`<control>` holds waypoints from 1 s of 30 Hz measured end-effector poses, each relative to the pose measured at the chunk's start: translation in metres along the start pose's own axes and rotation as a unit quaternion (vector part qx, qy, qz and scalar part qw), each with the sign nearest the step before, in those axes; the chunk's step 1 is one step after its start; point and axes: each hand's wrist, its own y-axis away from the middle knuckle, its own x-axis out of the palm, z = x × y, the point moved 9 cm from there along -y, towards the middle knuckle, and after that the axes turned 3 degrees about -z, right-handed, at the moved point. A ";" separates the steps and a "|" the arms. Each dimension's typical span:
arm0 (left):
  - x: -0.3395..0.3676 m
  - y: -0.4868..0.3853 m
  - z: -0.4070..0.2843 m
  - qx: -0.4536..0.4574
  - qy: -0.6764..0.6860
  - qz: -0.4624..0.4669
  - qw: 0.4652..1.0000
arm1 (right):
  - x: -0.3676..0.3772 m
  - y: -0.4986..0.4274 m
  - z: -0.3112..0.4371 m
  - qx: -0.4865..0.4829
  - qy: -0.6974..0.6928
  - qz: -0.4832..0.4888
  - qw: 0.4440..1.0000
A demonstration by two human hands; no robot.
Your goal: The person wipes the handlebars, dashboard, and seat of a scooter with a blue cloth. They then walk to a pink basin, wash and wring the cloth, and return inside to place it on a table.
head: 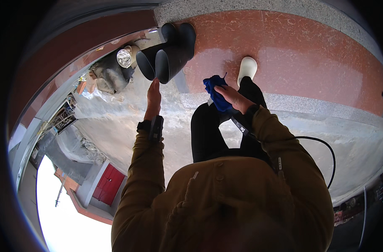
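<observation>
A pair of tall black rubber boots [172, 58] stands at the left end of the red stone step. My left hand [153, 97] reaches to the near rims of the boot shafts, where the two meet, and pinches them; the fingertips are partly hidden. In my right hand [234, 97] is a crumpled blue cloth [218, 93], held above my knee, with the thumb on top. The cloth is apart from the boots.
The polished red step [292, 60] has a speckled stone edge. Left of the boots are a bucket [124, 58], a grey bundle [111, 77] and bricks [81, 87]. My foot in a white clog [247, 67] rests on the step. A black cable [333, 157] loops from my right arm.
</observation>
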 end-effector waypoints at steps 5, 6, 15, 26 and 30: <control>0.038 -0.093 0.030 0.042 -0.150 0.085 0.984 | 0.018 -0.088 -0.045 -0.037 -0.042 -0.108 0.993; 0.043 -0.107 0.042 0.037 -0.182 0.110 0.976 | 0.023 -0.109 -0.057 -0.060 -0.027 -0.136 0.989; 0.070 -0.152 0.112 -0.177 0.053 0.223 0.957 | 0.166 -0.204 -0.053 -0.091 -0.375 -0.151 0.910; 0.059 -0.156 0.115 -0.235 0.271 0.223 0.906 | 0.091 -0.384 -0.069 -0.137 -0.178 -0.311 0.924; 0.073 -0.153 0.110 -0.260 0.326 0.261 0.870 | 0.067 -0.387 -0.072 -0.179 -0.230 -0.203 0.935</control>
